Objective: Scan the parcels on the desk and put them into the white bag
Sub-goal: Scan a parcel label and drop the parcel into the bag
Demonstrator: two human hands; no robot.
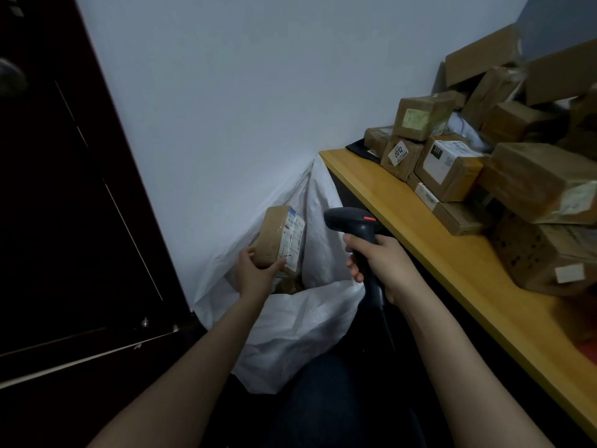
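White bag [290, 324] mouth open, desk [420, 227] edge beside

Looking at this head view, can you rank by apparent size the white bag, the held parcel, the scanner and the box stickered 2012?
1. white bag, clearly largest.
2. held parcel and scanner: look about alike, so unranked.
3. box stickered 2012 looks smallest, but it sits farther from the camera, so unsure.

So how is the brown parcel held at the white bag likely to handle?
Probably light for its size: the left hand alone holds the brown parcel by its lower end. Likely stiff rather than floppy, since its boxy edges keep their shape.
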